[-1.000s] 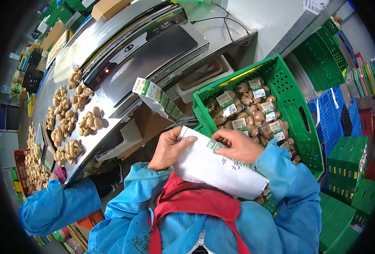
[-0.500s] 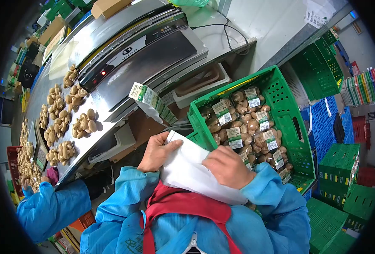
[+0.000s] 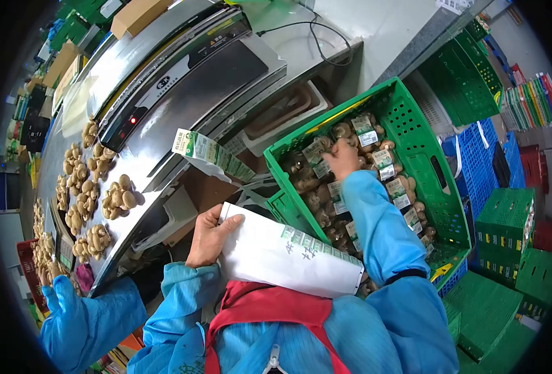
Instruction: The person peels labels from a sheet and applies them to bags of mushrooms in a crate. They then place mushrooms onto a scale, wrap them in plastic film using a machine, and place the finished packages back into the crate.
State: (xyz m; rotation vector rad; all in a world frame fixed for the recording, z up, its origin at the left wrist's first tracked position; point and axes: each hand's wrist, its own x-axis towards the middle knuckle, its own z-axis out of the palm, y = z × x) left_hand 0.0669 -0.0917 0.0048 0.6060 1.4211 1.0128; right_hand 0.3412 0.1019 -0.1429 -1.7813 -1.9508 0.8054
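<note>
My left hand grips the left end of a white label sheet, thumb on top. Dark handwritten marks and a row of green labels show on the sheet, which slants across my front. My right hand reaches into the green crate, its fingers bunched together against the packs; what they hold, if anything, is hidden. Wrapped mushroom packs with white-and-green labels fill much of the crate. Right beside my right fingers is a labelled pack.
Loose mushroom clusters lie on the steel table at left, near a wrapping machine. A label strip hangs at the table edge. Another person's blue sleeve is at lower left. Stacked green crates stand right.
My right hand has let go of the white sheet and moved up and forward into the crate. The sheet has swung flatter, showing its green labels and handwriting. My left hand keeps its hold.
</note>
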